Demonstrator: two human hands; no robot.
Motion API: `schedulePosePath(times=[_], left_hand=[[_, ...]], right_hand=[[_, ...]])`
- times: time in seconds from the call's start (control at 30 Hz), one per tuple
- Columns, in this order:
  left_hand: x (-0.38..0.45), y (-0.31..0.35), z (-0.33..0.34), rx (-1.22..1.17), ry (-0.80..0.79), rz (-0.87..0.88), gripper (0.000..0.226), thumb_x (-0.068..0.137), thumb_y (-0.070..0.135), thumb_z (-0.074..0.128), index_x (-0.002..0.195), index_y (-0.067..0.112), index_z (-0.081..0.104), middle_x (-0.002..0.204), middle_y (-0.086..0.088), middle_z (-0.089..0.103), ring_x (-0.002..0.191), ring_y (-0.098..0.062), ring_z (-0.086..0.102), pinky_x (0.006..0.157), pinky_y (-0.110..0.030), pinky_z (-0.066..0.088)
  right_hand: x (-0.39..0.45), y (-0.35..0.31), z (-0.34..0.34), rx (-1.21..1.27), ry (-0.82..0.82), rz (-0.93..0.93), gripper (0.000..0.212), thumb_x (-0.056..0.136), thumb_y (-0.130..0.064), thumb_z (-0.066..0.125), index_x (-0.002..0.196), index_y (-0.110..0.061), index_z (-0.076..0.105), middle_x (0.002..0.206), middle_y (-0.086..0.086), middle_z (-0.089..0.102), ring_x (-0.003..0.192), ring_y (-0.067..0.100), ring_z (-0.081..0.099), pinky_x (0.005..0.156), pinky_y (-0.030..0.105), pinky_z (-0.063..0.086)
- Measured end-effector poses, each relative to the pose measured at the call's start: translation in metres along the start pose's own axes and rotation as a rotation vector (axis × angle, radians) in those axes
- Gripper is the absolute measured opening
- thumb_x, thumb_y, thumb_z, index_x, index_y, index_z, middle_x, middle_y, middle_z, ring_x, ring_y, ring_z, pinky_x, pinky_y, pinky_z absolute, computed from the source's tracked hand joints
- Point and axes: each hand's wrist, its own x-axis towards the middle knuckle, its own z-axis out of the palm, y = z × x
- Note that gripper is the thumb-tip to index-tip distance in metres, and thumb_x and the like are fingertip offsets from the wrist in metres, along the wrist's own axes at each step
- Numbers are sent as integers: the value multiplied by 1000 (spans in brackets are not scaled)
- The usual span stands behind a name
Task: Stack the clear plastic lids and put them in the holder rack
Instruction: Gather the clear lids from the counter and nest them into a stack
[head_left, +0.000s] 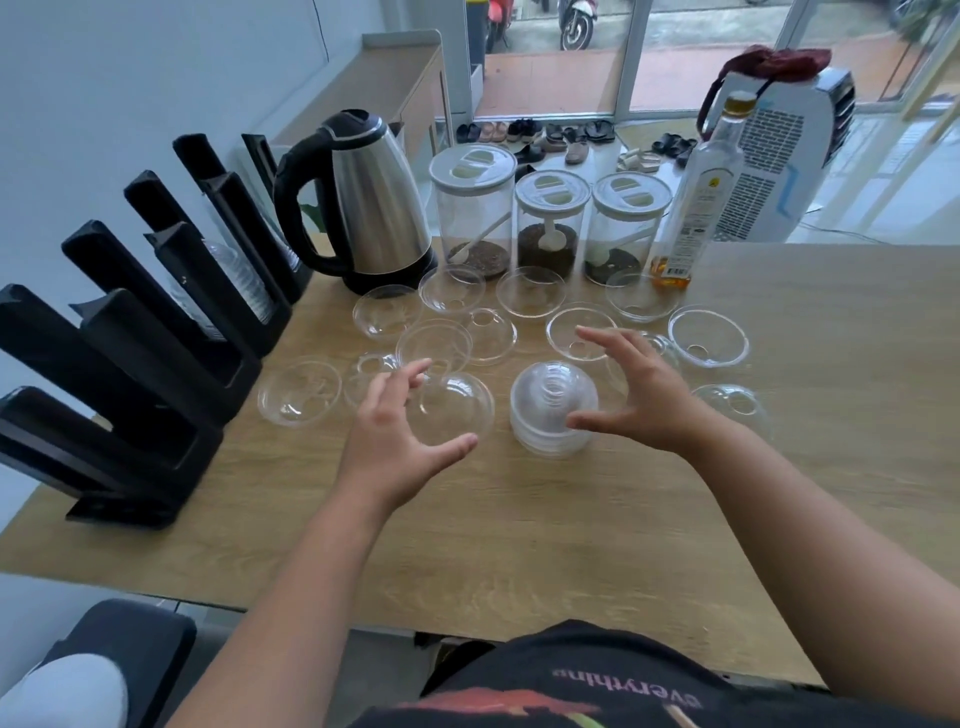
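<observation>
two bare hands are hovering over a wooden table (571, 519). the left hand (395, 441) is spreading its fingers wide around a single clear dome lid (449, 408), holding nothing yet. the right hand (644, 400) is open too, with its thumb just beside a stack of lids (553, 410) that is sitting in the middle of the table. more loose lids (709, 338) are lying all around. the black holder rack (156, 322) is standing on the left side, well apart from the stack. a kettle (363, 208) and three jars (550, 223) are standing at the back.
</observation>
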Motion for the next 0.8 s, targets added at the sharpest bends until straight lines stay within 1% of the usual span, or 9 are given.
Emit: schedulePosePath(times=[0.07, 0.13, 0.23, 0.3, 0.37, 0.47, 0.53, 0.63, 0.8], left_hand=[[12, 16, 9, -48, -37, 46, 89, 60, 45, 89, 137, 38, 45, 124, 9, 45, 113, -5, 47, 99, -30, 45], [24, 30, 17, -65, -85, 89, 86, 60, 45, 89, 134, 39, 46, 125, 9, 43, 115, -6, 46, 98, -32, 46], [39, 46, 30, -41, -171, 147, 81, 62, 46, 88, 132, 36, 49, 124, 12, 40, 115, -8, 47, 99, -33, 46], [47, 56, 39, -6, -224, 184, 81, 64, 46, 87, 134, 31, 49, 124, 10, 40, 115, -8, 47, 101, -30, 43], [54, 61, 47, 46, -270, 211, 83, 65, 47, 86, 137, 29, 49, 124, 9, 40, 114, -7, 46, 99, -28, 43], [60, 64, 58, 130, -329, 233, 85, 65, 53, 83, 140, 32, 47, 125, 12, 38, 112, -7, 45, 97, -30, 45], [62, 65, 63, 149, -350, 243, 86, 65, 54, 83, 141, 34, 47, 124, 13, 38, 112, -7, 46, 97, -30, 45], [63, 66, 69, 149, -369, 244, 86, 66, 51, 84, 141, 33, 47, 126, 12, 40, 114, -7, 44, 93, -23, 39], [59, 64, 75, 121, -351, 232, 86, 67, 45, 85, 142, 29, 47, 130, 10, 44, 112, -3, 39, 94, -19, 30]], right_hand=[[-8, 11, -11, 3, 113, 50, 86, 67, -41, 85, 140, -37, 40, 132, -13, 37, 123, 8, 37, 103, 28, 30], [-17, 28, -20, -34, 215, 132, 75, 72, -36, 82, 137, -33, 46, 130, -9, 43, 125, 14, 39, 103, 28, 29], [-29, 53, -30, -192, 326, 299, 61, 77, -34, 77, 132, -30, 53, 133, 4, 50, 127, 29, 38, 105, 34, 30], [-38, 64, -33, -270, 377, 416, 57, 77, -36, 75, 130, -30, 55, 134, 7, 50, 126, 32, 37, 106, 38, 29], [-46, 72, -32, -279, 412, 526, 60, 76, -39, 74, 132, -31, 53, 136, 6, 47, 127, 32, 36, 105, 39, 30], [-56, 79, -25, -256, 461, 654, 74, 71, -44, 77, 136, -30, 45, 140, 8, 40, 129, 32, 34, 105, 40, 30], [-60, 82, -22, -238, 462, 711, 82, 69, -46, 79, 138, -31, 38, 143, 9, 36, 131, 33, 32, 106, 41, 30], [-62, 86, -20, -197, 437, 753, 88, 67, -48, 80, 140, -33, 33, 145, 10, 34, 133, 33, 31, 106, 43, 29], [-61, 88, -20, -145, 426, 769, 83, 69, -49, 79, 138, -30, 37, 142, 9, 41, 131, 33, 34, 106, 43, 29]])
